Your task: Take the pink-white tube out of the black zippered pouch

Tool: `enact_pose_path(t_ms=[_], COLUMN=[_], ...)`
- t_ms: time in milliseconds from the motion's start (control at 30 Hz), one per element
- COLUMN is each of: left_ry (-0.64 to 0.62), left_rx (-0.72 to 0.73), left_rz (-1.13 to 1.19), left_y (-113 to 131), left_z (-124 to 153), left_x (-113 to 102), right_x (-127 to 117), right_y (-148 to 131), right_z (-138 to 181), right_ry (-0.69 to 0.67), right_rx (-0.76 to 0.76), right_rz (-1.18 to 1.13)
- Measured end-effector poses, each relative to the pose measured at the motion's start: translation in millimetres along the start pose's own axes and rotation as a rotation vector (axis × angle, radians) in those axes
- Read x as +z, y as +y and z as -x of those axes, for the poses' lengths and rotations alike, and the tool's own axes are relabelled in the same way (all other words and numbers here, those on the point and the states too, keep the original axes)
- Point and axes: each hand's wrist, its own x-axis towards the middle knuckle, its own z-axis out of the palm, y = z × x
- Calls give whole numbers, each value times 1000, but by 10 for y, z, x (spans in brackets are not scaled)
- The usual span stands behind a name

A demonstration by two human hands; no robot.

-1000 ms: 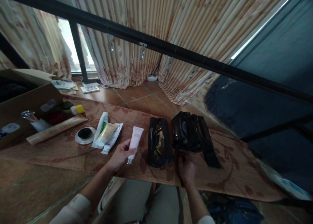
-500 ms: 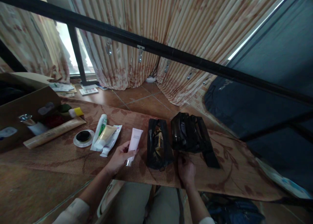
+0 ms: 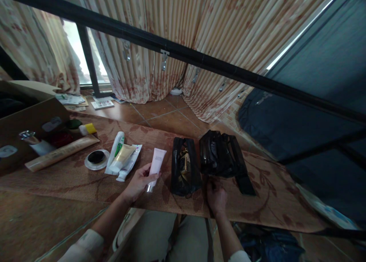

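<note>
My left hand (image 3: 139, 182) is closed around a pale pink squeeze tube (image 3: 157, 161) with a silvery cap, which it tilts just above the table runner. Resting on the runner, my right hand (image 3: 217, 196) is curled into a loose fist, and nothing shows in it. Between my hands stands a black mesh pouch (image 3: 175, 178) with gold-coloured items inside. Beyond my right hand sits a second black pouch (image 3: 221, 159), its flap hanging to the right. Left of the pink tube, a yellowish tube (image 3: 124, 159) lies over a white-and-green tube (image 3: 116, 149) and a white tube (image 3: 130, 168).
A round clear-rimmed container (image 3: 97, 159) and a long beige tube (image 3: 63, 151) lie further left, by a cardboard box (image 3: 37, 119). A dark metal bar (image 3: 183, 52) crosses above the table. Curtains (image 3: 171, 18) hang behind, and a dark blue bag (image 3: 274, 248) lies below.
The view has shifted very slightly. My left hand still grips the pink tube, and my right hand stays in the same spot.
</note>
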Motion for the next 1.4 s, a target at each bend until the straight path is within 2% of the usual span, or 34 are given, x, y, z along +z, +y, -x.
enact_pose_path(t_ms=[400, 667, 833, 1033, 1400], left_ry=[34, 108, 85, -1, 47], left_rx=[-22, -30, -27, -32, -40], left_rz=[24, 147, 166, 181, 223], left_y=[30, 81, 123, 164, 138], left_z=[2, 32, 36, 46, 59], left_x=[29, 60, 44, 38, 40], right_x=[4, -3, 8, 8, 3], right_y=[5, -16, -2, 12, 34], right_z=[0, 2, -5, 1, 4], right_ry=[13, 31, 22, 18, 19], right_rx=[-16, -6, -17, -8, -14], right_rz=[4, 8, 19, 40, 57])
